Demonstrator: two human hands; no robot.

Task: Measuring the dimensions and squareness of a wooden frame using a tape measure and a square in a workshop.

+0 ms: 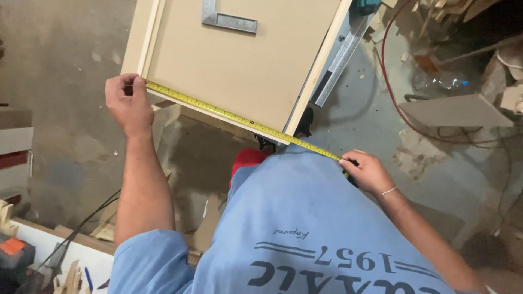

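Observation:
A yellow tape measure blade (239,118) is stretched along the near edge of a tan board panel (239,60) with pale wooden edging. My left hand (128,103) pins the tape's end at the panel's near left corner. My right hand (368,171) grips the tape measure's case past the panel's right corner, over my blue shirt. A metal try square (226,19) lies on top of the panel at the far side.
A steel ruler (340,60) lies beside the panel's right edge. A red cable (392,98) loops over the concrete floor, with wood offcuts (452,111) and a plastic bottle (441,81) at right. Cardboard scraps and a black cable lie at lower left.

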